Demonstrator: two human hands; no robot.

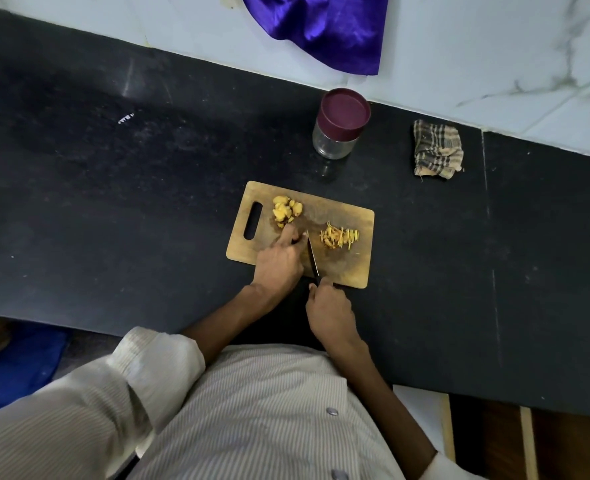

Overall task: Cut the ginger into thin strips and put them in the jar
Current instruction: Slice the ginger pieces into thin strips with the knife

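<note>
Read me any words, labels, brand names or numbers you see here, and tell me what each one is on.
No readable text anywhere.
Jar: no label shows on the glass or the maroon lid.
Cutting board: bare wood, no print.
Knife: no marking visible on the blade.
Counter: a small white mark, too small and blurred to tell whether it is writing.

Matt wooden cutting board [342,268], clear glass jar [333,143], glossy purple cloth [328,26]
</note>
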